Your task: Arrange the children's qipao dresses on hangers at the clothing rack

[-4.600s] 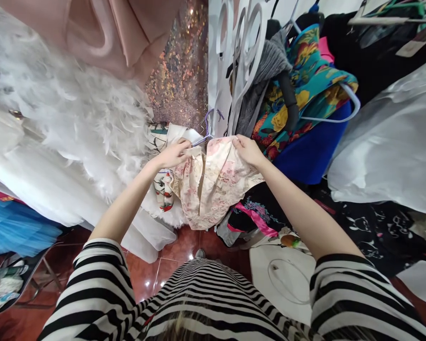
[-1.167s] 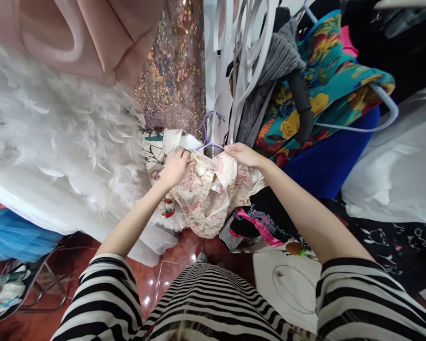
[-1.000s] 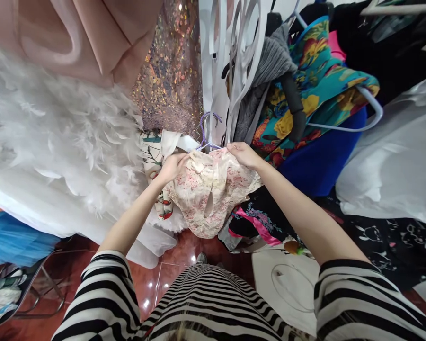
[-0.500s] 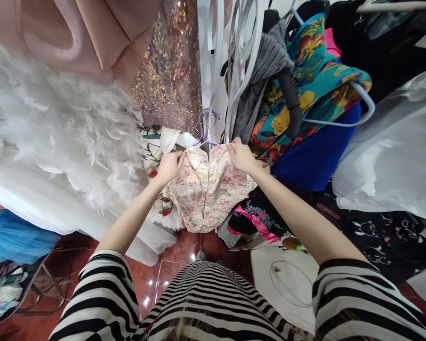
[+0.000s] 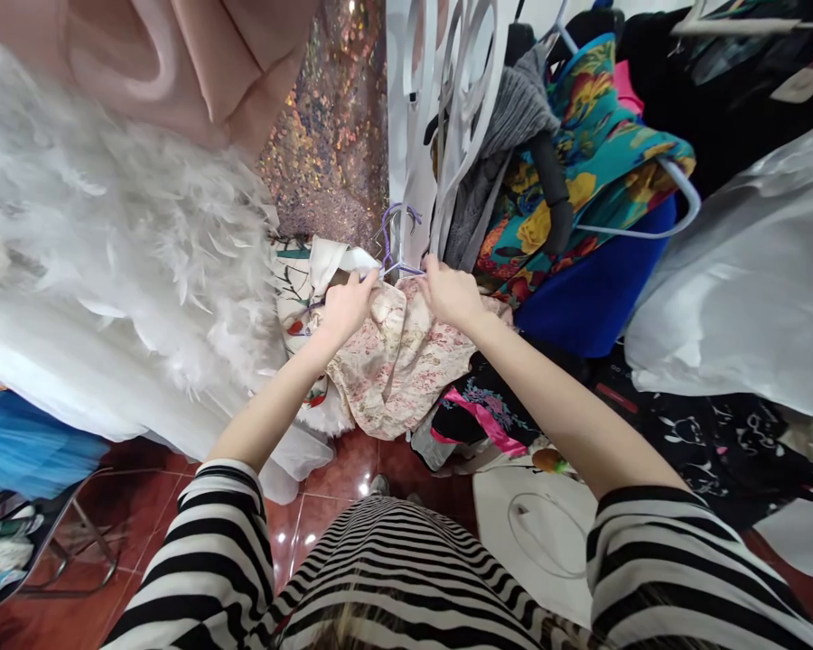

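A cream top with a pink floral print (image 5: 397,370) hangs in front of me from a pale hanger (image 5: 399,264), its front creased down the middle. My left hand (image 5: 348,305) is closed on the top's upper left edge, close to the hanger's arm. At the upper right edge, my right hand (image 5: 451,293) pinches the cloth beside the hanger. The fingertips partly cover the cloth and the hanger ends. Behind the top, a purple hanger (image 5: 387,230) shows. A white garment with a red and green print (image 5: 294,289) hangs just left of my left hand.
White feathered cloth (image 5: 176,244) fills the left, beside a sequined garment (image 5: 331,135). To the right hang a teal floral garment (image 5: 548,190) and a blue one (image 5: 589,307). A white board-like surface (image 5: 535,533) lies low right, above the red tiled floor (image 5: 339,469).
Both hands have moved inward along the top's upper edge, closer to the hanger's middle. The left hand shifted right and the right hand slightly left. The view has shifted slightly.
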A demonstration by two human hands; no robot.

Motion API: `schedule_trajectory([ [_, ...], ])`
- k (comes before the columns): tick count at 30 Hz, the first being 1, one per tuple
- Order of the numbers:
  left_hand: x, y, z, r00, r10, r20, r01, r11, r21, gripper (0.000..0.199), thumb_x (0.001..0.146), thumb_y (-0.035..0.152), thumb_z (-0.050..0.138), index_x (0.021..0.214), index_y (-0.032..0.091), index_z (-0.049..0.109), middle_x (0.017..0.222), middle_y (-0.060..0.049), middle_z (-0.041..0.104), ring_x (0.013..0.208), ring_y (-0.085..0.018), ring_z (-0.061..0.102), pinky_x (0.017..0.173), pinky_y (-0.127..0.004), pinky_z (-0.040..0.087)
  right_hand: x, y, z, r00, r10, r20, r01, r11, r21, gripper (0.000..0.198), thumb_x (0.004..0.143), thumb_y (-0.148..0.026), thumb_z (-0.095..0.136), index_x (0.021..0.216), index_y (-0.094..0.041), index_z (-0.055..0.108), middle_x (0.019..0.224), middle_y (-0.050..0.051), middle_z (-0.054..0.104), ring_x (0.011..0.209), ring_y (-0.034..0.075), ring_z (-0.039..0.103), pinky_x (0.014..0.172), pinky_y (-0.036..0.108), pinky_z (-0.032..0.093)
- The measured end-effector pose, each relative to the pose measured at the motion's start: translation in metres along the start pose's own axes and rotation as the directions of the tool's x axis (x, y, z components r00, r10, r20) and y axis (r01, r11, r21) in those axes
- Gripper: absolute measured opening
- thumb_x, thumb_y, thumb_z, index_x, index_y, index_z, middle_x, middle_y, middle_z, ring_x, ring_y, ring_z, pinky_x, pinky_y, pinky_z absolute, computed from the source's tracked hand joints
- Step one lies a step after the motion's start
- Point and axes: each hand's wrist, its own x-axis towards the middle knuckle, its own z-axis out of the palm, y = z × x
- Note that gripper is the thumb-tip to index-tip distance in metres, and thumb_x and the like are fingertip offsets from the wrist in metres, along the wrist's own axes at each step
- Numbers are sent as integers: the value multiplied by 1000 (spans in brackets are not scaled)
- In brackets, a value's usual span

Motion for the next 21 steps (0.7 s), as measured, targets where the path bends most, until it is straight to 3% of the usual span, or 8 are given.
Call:
schedule_trajectory([
  [3, 2, 5, -6, 997, 3, 75, -7, 998, 59, 40, 100, 23, 30, 136, 23, 48, 118, -18, 62, 96, -29, 70, 76, -34, 49, -5, -5, 5, 980, -193, -53, 193, 981, 0, 51, 100, -50, 29, 130, -17, 54, 123, 20, 58, 103, 33, 58, 82, 41, 46],
  [6, 2, 7, -12, 993, 5, 115, -16, 996, 90, 42, 99, 18, 28, 137, 22, 46, 114, -17, 64, 102, -30, 69, 81, -36, 50, -2, -3, 14, 960, -276, -52, 274, 960, -54, 59, 95, -64, 35, 121, -18, 61, 121, 19, 55, 108, 35, 53, 88, 47, 44],
  [10, 2, 9, -17, 991, -22, 129, 8, 994, 109, 41, 100, 21, 26, 137, 21, 44, 111, -16, 65, 105, -30, 68, 84, -36, 51, 8, -2, 25, 961, -276, -9, 273, 957, -99, 62, 87, -70, 50, 102, -14, 70, 117, 21, 53, 110, 39, 48, 90, 52, 42],
  [15, -2, 13, -16, 991, -34, 132, 14, 988, 152, 42, 99, 17, 26, 137, 21, 44, 115, -16, 65, 107, -29, 68, 85, -36, 51, 16, 1, 36, 979, -204, -13, 204, 979, -1, 46, 92, -55, 51, 87, -15, 73, 113, 19, 52, 110, 38, 46, 90, 54, 41],
  [21, -10, 12, -16, 991, -37, 125, 18, 989, 149, 41, 99, 17, 27, 136, 19, 46, 109, -17, 68, 105, -27, 69, 84, -34, 52, 12, 9, 45, 943, -241, -229, 275, 953, 128, 33, 94, -45, 49, 87, -18, 67, 122, 18, 52, 114, 36, 45, 98, 58, 36],
])
